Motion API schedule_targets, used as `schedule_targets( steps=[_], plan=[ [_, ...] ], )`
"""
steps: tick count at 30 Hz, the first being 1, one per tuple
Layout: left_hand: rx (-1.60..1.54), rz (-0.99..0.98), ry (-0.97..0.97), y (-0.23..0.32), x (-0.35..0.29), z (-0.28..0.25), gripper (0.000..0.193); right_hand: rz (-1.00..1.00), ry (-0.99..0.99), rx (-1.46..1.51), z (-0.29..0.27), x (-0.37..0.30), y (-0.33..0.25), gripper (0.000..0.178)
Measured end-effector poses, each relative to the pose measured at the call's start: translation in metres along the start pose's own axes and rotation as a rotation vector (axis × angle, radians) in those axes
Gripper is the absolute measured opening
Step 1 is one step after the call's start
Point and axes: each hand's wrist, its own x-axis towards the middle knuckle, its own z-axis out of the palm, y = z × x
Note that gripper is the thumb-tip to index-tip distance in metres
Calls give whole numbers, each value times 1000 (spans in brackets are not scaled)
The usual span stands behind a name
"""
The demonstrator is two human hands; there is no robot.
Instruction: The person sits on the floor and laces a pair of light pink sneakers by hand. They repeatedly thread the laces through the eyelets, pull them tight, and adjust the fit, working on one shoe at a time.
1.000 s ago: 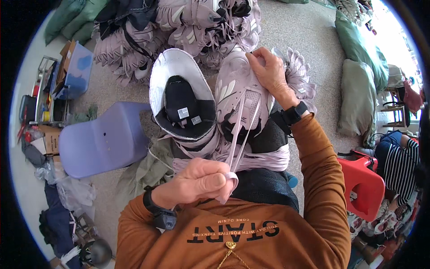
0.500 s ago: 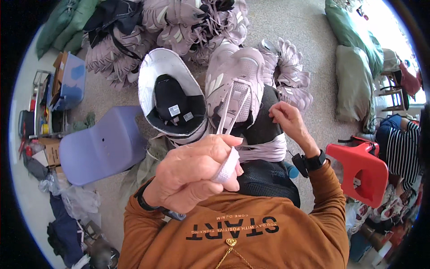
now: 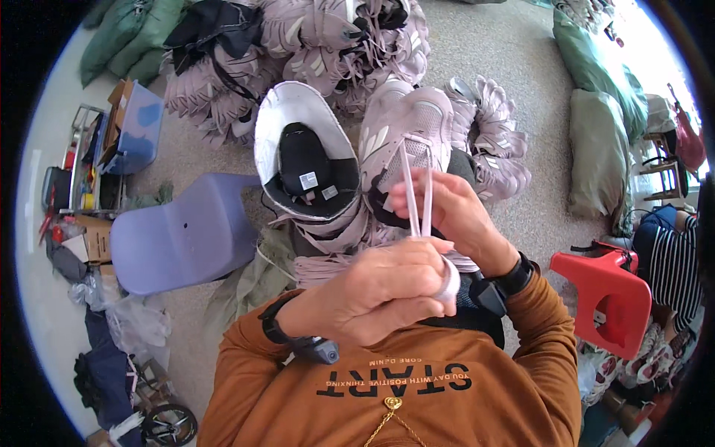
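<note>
Floor [image 3: 514, 45]: grey, speckled. Pale wall [image 3: 67, 104] on left, metal rack [image 3: 78, 134] near it, blue plastic bin [image 3: 138, 138] just beside the rack. Purple-blue plastic chair [image 3: 175, 235] left of centre. Red plastic stool [image 3: 585, 287] at right, dark chair [image 3: 666, 179] beyond. Green sacks [image 3: 599, 74] upper left and right. Light [image 3: 659, 45] blown out upper right, can't tell if window or doorway.

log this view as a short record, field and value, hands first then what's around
left hand: closed, lace looped around its fingers
right hand: beside the lace, fingertips partly hidden, grip unclear
shoe: pale pink, toe toward the picture's top
beyond: pile of pink shoes
left side: purple chair
right side: red stool, green sack
</note>
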Motion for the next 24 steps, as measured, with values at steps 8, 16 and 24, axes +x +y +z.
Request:
schedule_targets(
  steps=[8, 16, 24],
  plan=[
    [352, -91, 10, -4, -25, -29, 13, 21, 11, 309, -16, 23, 6, 30],
    [729, -264, 341, -48, -24, -45, 14, -27, 109, -145, -26, -4, 6, 23],
    [1096, -269, 148, -90, 28, -46, 23, -262, 14, -715, -12, -10, 38, 16]
  ],
)
